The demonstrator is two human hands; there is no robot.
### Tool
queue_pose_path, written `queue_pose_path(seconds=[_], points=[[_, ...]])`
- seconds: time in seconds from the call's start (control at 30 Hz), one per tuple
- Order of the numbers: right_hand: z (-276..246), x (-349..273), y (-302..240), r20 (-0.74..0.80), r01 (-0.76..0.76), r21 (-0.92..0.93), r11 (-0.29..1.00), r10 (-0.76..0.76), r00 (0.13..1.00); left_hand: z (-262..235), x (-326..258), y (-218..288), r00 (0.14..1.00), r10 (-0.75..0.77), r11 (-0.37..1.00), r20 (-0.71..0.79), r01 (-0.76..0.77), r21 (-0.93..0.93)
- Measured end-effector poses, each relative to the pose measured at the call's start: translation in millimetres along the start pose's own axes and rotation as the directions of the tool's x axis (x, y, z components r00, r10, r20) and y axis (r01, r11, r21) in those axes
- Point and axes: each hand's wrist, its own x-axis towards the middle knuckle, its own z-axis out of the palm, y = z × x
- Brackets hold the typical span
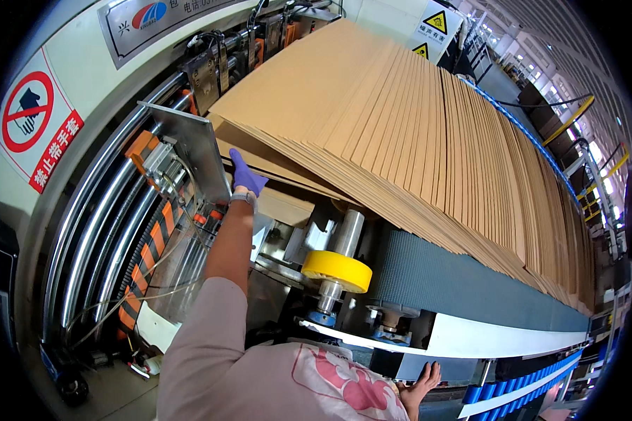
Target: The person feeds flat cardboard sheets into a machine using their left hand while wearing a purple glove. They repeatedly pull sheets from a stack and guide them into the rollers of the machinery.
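Observation:
My left hand (248,174), in a purple glove, is at the near left corner of the cardboard sheets (393,119), next to an upright metal plate (196,144). Its visible fingers look stretched and apart, touching or very near the lower sheet edges; I cannot make out a hold on any sheet. The sheets lean in a long overlapping row, their near corner lifted over a dark gap. My bare right hand (421,384) is low in view, fingers spread, resting by a grey panel (435,366) under the conveyor's white side rail (498,342).
A yellow wheel (337,271) on a metal shaft sits below the sheets, beside the dark green conveyor belt (435,270). Steel rollers (84,231) and an orange-black striped bar (144,270) stand to the left. Blue rollers (519,389) line the lower right.

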Motion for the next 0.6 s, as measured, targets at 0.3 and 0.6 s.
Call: queue_pose_path(seconds=[0.3, 0.6], points=[[-1, -3, 4, 0.015, 0.008, -0.021, 1.0, -0.008, 1.0, -124, -73, -117, 0.841, -0.405, 0.867, -0.358, 0.477, 0.141], [4, -1, 7, 0.037, -0.01, -0.031, 0.999, 0.011, 0.999, -354, -159, -211, 0.599, -0.346, 0.299, -0.723, 0.8, 0.52]])
